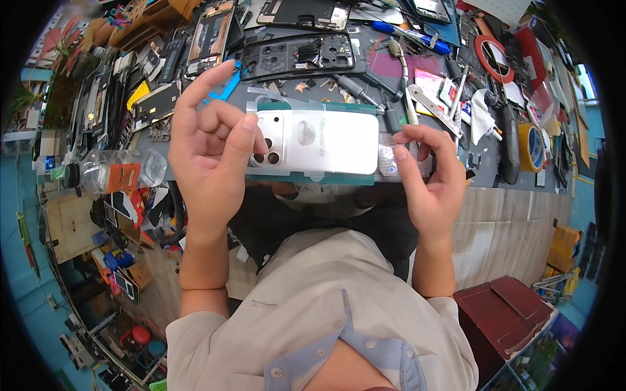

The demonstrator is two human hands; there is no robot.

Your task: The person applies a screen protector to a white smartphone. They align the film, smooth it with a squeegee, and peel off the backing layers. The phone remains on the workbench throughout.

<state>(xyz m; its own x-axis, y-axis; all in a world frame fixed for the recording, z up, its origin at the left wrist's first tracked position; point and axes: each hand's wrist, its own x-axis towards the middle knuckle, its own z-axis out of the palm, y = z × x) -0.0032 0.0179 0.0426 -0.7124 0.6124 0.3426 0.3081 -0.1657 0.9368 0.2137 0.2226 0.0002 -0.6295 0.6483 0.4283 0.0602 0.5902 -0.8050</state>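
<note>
White in finish: found one smartphone [339, 143], back up at the front edge of a grey workbench [486, 171], set lengthwise across the view with dark camera lenses [273, 157] at its left end. Noted a round mark and faint grey print on its back. Observed a teal-green sheet [345, 179] showing along both long sides of it. Cannot tell whether resting on the bench surface or held just above. Found the left hand [208, 146] at the camera end, with forefinger raised and with thumb and other fingers curled at the phone's left edge; cannot confirm a grasp. Found the right hand [435, 186] just beyond the opposite end, apart from the phone, with thumb and forefinger tips close together; cannot tell whether pinching anything thin. Noted near those tips a small greyish plate [389, 164]. Recorded farther back on the bench: a black phone frame [287, 57] with cut-outs, a blue angular strip [228, 88] near the left forefinger, and a blue-handled screwdriver [433, 43]. Recorded toward the right: a crumpled white tissue [480, 116], a yellow tape roll [534, 146] and, farther back, a red tape roll [482, 53]. Recorded at far left: a clear plastic bottle [154, 168] with an orange label, lying on its side. Noted at lower right, below bench level, a dark red box [505, 316].
</note>
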